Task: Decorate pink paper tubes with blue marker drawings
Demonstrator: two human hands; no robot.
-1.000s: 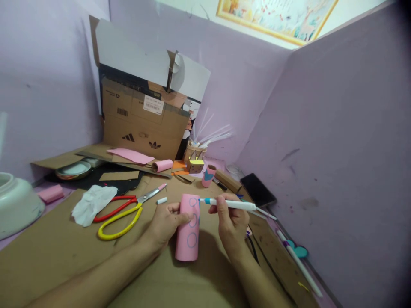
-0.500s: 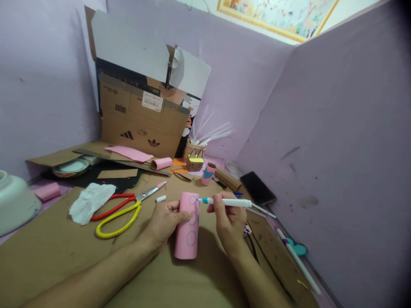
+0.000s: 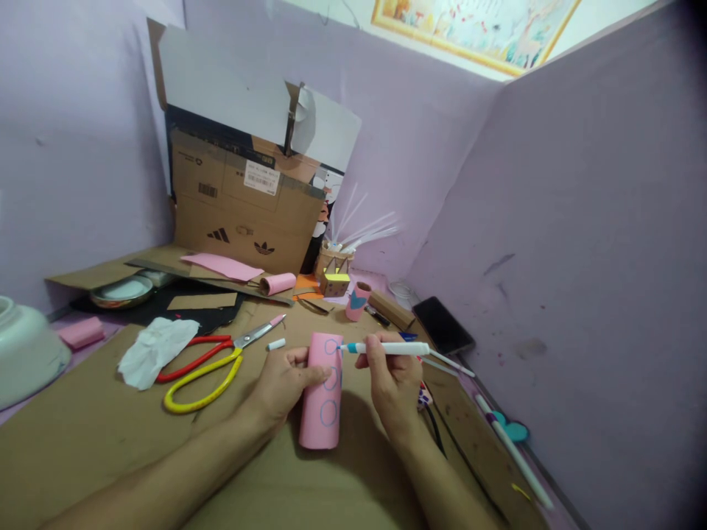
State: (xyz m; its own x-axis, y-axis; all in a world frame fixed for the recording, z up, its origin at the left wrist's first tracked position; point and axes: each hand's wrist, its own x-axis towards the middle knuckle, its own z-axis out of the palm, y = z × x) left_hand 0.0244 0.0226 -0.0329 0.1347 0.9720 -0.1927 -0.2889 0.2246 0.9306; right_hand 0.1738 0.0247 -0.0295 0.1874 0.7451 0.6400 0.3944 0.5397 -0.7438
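Note:
A pink paper-covered tube (image 3: 319, 427) stands on the cardboard, with three blue circles drawn down its side. My left hand (image 3: 284, 383) grips it from the left, thumb across the front beside the middle circle. In my right hand (image 3: 393, 383) is a white marker (image 3: 401, 348) with a blue end, held nearly level. Its tip touches the tube at the right of the top circle. A small white marker cap (image 3: 276, 344) lies just beyond my left hand. Scissors (image 3: 221, 361) with red and yellow handles rest further left, beside a crumpled tissue (image 3: 158, 350).
Behind stand a large cardboard box (image 3: 237, 213), a pink roll (image 3: 278, 283), a small cardboard cat box (image 3: 334, 280) and a short pink tube with a blue heart (image 3: 358, 302). A phone (image 3: 443, 324) lies at right; a pale bowl (image 3: 27, 357) sits at the left edge.
The marker tip has shifted very slightly left and down along the top circle's right side. My left hand keeps its hold on the tube.

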